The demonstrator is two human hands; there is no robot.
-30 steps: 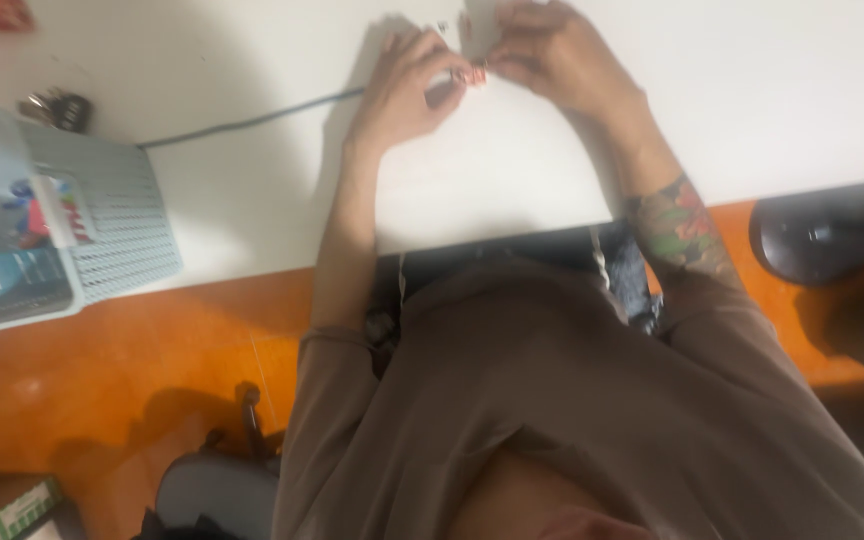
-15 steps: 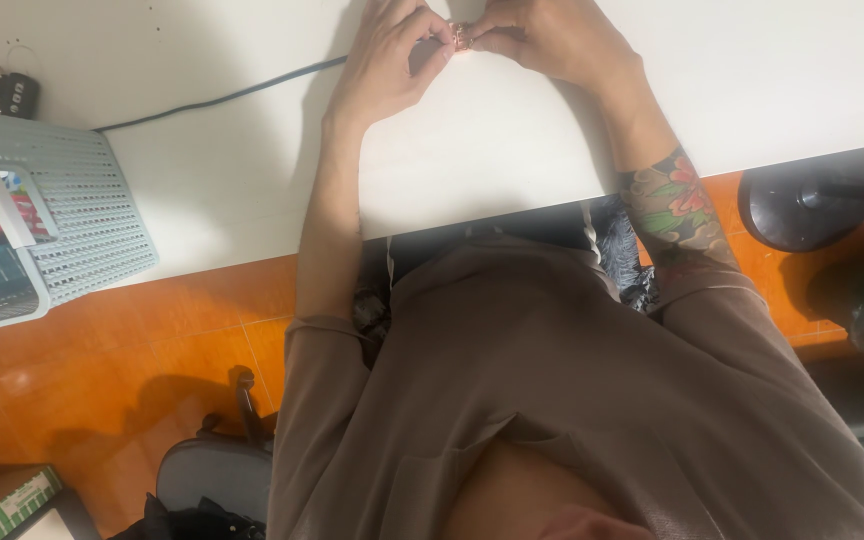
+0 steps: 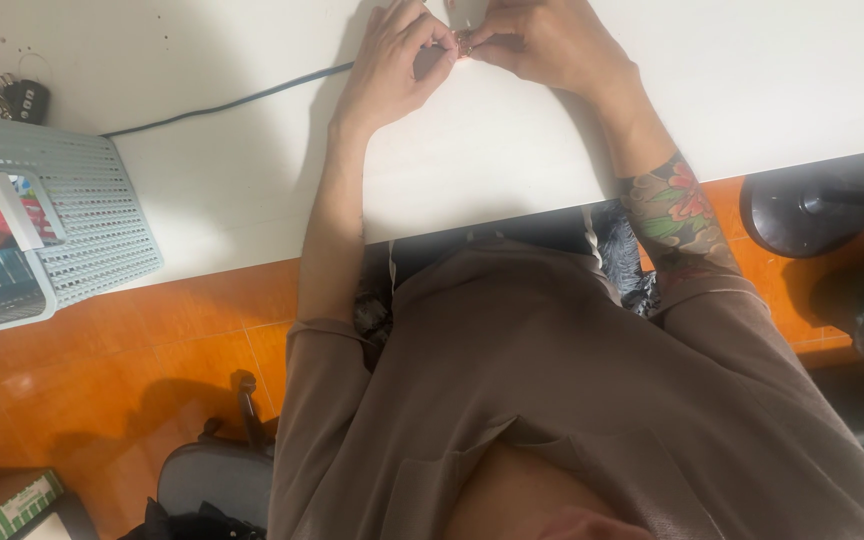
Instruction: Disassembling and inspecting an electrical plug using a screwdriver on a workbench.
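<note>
Both hands meet at the top of the view over a white table (image 3: 472, 180). My left hand (image 3: 392, 65) and my right hand (image 3: 542, 45) pinch the same small reddish-brown object (image 3: 463, 42) between their fingertips. The object is tiny and mostly covered by fingers, so its kind is unclear. A dark cable (image 3: 232, 100) runs across the table from the left up to my left hand.
A grey perforated plastic basket (image 3: 82, 220) with packets inside sits at the table's left edge. Keys with a black fob (image 3: 12, 98) lie beyond it. Orange floor tiles (image 3: 102, 360), a black round lamp base (image 3: 802, 215) and a chair part (image 3: 212, 480) lie below.
The view has shifted so the hands sit higher in the frame. Both hands stay together on the small object, fingers working it.
</note>
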